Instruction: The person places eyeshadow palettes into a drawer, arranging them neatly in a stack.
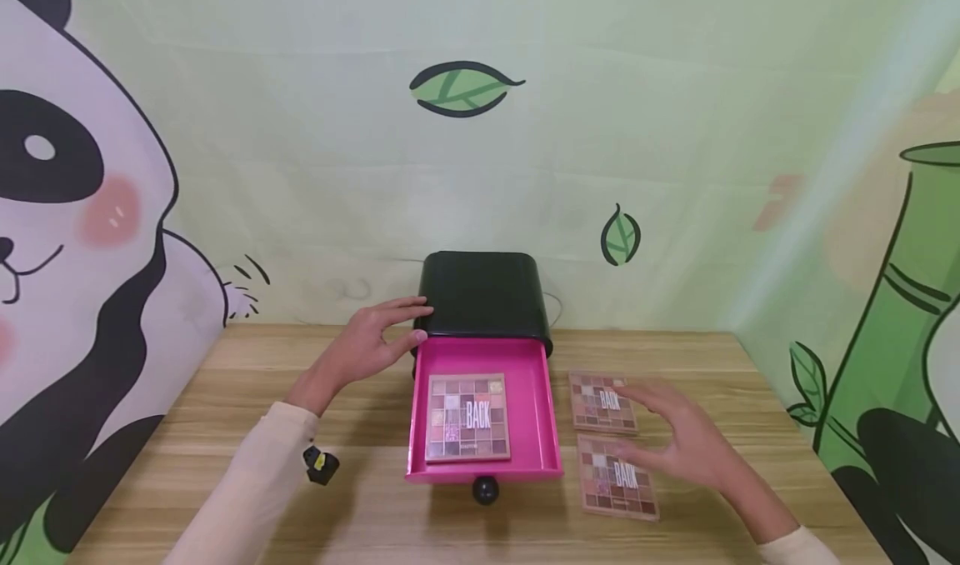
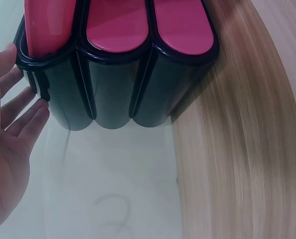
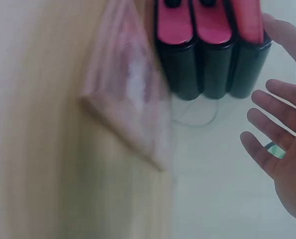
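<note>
A black organizer [image 1: 483, 294] stands on the table with its top pink drawer [image 1: 529, 407] pulled out. Inside the drawer an eyeshadow palette [image 1: 450, 419] with the word BACK lies flat. My left hand [image 1: 363, 347] touches the organizer's upper left side with extended fingers, as the left wrist view also shows. Over the table to the right, my right hand [image 1: 690, 444] hovers with fingers spread and nothing held. Beneath it lie two more palettes, a far one [image 1: 587, 402] and a near one [image 1: 611, 500]. A palette [image 3: 133, 94] looks blurred in the right wrist view.
Two lower pink drawers, a middle one [image 2: 117, 27] and a bottom one [image 2: 185, 27], sit closed below the open drawer. A round black knob [image 1: 486, 490] juts from the drawer front. Behind the wooden table [image 1: 247, 382] hangs a printed cloth [image 1: 300, 173] with panda and leaf drawings.
</note>
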Available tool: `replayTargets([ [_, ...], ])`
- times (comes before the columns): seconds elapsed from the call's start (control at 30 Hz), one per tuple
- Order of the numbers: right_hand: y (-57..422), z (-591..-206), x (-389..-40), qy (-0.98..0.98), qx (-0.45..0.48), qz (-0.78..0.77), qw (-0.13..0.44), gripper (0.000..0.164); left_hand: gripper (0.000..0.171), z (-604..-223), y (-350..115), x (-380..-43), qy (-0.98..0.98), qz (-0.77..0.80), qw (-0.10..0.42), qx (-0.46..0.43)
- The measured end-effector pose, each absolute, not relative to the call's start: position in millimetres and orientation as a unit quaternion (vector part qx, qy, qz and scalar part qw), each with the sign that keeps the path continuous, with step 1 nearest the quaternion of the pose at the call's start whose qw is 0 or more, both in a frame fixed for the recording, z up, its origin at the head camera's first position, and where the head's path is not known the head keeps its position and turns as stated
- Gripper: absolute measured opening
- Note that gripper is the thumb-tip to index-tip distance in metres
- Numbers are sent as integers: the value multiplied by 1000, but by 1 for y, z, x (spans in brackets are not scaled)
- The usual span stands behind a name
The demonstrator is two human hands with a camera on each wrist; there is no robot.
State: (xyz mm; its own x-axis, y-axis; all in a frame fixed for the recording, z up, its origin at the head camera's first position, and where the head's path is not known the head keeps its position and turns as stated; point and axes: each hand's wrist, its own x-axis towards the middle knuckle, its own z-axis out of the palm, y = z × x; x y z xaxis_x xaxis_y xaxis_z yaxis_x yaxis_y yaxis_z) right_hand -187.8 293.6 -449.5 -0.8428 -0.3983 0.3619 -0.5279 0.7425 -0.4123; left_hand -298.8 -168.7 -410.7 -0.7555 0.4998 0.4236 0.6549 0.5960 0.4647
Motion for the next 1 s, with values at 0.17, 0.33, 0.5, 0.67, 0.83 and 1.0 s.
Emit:
replayTargets([
  [0.17,307,-467,-183,-935,227,259,90,78,49,-412,-169,-299,-888,-310,121,-318],
  [0.33,320,-484,-180,-941,215,252,71,81,49,-412,-169,-298,-889,-309,119,-317],
  [0.5,329,-496,-176,-943,208,254,64,81,49,-411,-169,-298,-888,-309,120,-319],
  [0.67,333,-506,-176,-942,202,262,50,84,49,-412,-170,-299,-887,-308,122,-321],
  [0.83,335,-514,-176,-941,200,270,34,85,49,-413,-170,-300,-888,-309,118,-321],
  [1.0,334,-518,-176,-945,196,262,25,87,49,-413,-170,-299,-890,-309,116,-316],
])
